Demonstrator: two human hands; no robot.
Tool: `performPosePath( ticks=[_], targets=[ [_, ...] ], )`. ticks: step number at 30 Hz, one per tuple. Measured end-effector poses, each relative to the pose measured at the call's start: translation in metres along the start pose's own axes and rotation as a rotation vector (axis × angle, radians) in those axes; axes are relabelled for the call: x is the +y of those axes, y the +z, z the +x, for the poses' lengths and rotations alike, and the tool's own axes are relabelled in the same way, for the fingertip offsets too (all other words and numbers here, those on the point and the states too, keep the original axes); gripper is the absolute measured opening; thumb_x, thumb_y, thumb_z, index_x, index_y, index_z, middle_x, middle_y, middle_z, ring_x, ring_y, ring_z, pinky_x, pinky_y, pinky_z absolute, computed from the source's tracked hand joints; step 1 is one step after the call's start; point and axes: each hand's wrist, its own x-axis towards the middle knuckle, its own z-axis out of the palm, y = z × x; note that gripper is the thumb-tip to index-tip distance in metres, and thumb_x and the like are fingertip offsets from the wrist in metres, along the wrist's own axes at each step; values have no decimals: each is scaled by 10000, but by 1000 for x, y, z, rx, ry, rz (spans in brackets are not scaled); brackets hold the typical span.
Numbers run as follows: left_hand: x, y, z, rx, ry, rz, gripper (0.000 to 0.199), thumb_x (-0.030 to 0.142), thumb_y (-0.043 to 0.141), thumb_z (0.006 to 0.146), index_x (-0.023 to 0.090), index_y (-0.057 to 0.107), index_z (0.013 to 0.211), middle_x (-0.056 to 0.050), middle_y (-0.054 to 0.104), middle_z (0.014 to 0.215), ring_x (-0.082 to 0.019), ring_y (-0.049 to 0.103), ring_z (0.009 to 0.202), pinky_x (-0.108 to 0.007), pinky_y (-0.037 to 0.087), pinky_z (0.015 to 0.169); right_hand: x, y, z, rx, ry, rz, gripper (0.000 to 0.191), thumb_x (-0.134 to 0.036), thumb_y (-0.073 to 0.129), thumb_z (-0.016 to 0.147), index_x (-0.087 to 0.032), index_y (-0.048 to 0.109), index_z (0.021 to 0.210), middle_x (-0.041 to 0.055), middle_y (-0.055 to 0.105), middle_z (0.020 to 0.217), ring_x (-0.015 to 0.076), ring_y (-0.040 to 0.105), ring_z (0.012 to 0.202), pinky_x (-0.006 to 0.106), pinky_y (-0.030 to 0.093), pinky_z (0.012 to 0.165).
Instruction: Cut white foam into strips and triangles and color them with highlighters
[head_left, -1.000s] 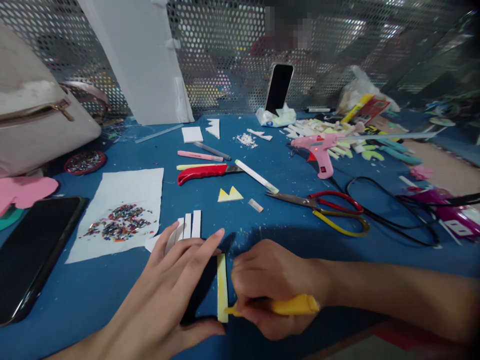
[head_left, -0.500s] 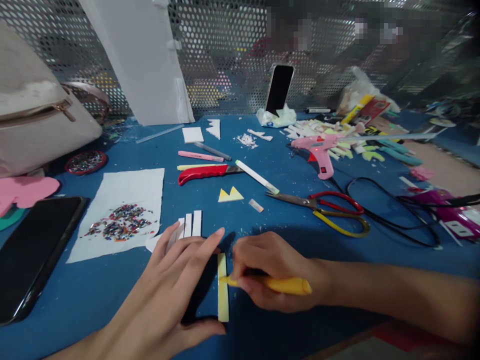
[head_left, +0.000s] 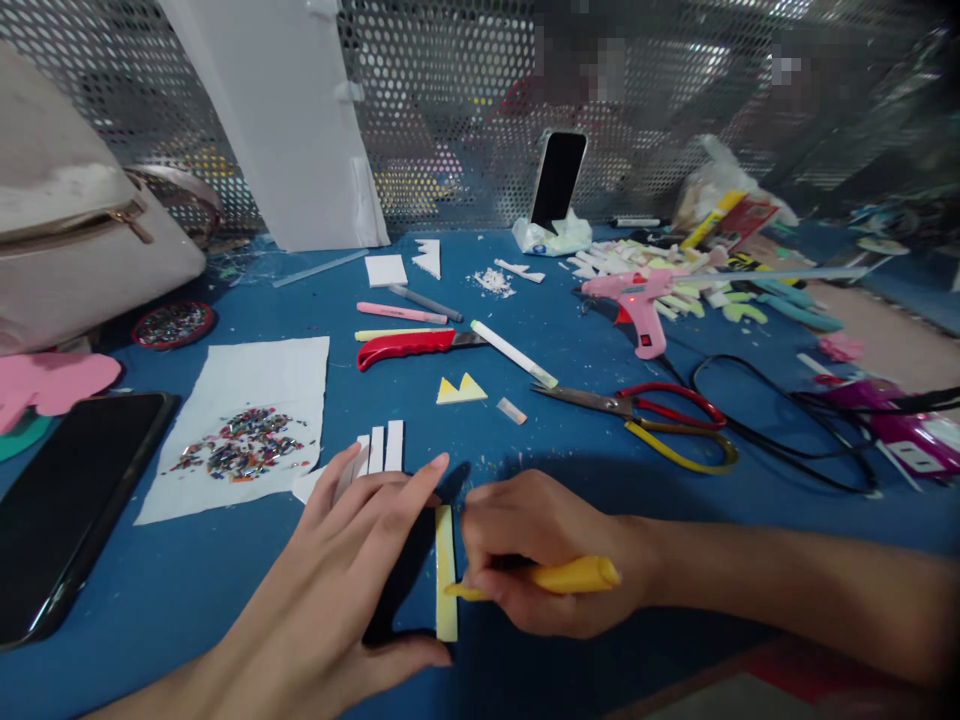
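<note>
A narrow yellow-tinted strip (head_left: 445,605) lies upright in view on the blue table. My left hand (head_left: 352,560) is spread flat to its left, the thumb at the strip's near end and a finger by its far end; the fingers stay apart. Closed around a yellow marker (head_left: 577,575), my right hand (head_left: 540,540) rests its tip on the strip's right edge. Several white strips (head_left: 394,447) stick out past my left fingers, partly covered by them. A yellow-and-white zigzag piece (head_left: 461,390) sits farther back.
Scissors (head_left: 622,402), a red-handled knife (head_left: 405,347) and a pink glue gun (head_left: 645,305) with a black cable lie beyond my hands. Paper with sequins (head_left: 251,445) and a dark phone (head_left: 79,500) are at left. Another phone (head_left: 559,180) stands at the back.
The marker's tip has slid down along the strip toward me, together with my right hand. My left hand and the strip have stayed in place.
</note>
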Motion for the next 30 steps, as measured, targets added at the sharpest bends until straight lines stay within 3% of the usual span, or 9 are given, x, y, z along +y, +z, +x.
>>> performPosePath(
  ticks=[6,12,16,20,24,28,30],
  targets=[
    [1,0,0,3,-11,15,1207,358,896,739,260,62,1606,-72,604,1373,-330,497,1334,-585,81,1236,0,-2,1,131,119,-98,129,-212,485,963,-192,482,836,-10,551,727,128,477,653,257,351,615],
    [0,0,0,-13,-15,-16,1213,351,902,725,272,66,1600,-70,615,1345,-329,520,1306,-614,86,1230,2,0,0,-49,-40,84,112,-224,519,916,-198,504,808,-24,593,695,118,523,644,229,405,620],
    [0,0,0,-2,-17,-4,1190,355,892,730,271,85,1600,-62,631,1319,-329,543,1283,-618,108,1228,2,0,0,47,36,-20,123,-206,479,929,-195,505,809,-5,599,711,133,518,641,257,405,616],
    [-1,0,0,7,5,-9,1189,350,890,730,265,83,1600,-71,633,1308,-327,558,1263,-620,118,1226,3,2,-3,-68,-85,28,112,-242,531,918,-204,521,813,-29,621,704,127,541,664,243,419,624],
    [0,0,0,-1,-8,-9,1203,339,900,722,262,80,1599,-79,622,1324,-329,538,1283,-615,105,1227,4,5,-5,-24,-84,-17,94,-232,530,919,-205,539,830,-28,627,710,131,548,661,250,408,605],
    [1,0,0,-6,-21,-1,1174,330,891,734,262,94,1594,-68,610,1343,-318,508,1323,-585,90,1239,4,5,-4,-61,-170,5,150,-272,526,944,-211,529,806,-33,618,679,130,535,640,245,418,604],
    [0,0,0,-7,-23,2,1171,326,888,734,264,96,1594,-67,612,1342,-324,508,1324,-595,102,1235,3,5,-3,-57,-142,2,146,-262,512,943,-212,528,808,-25,626,691,133,541,647,247,421,605]
  ],
)
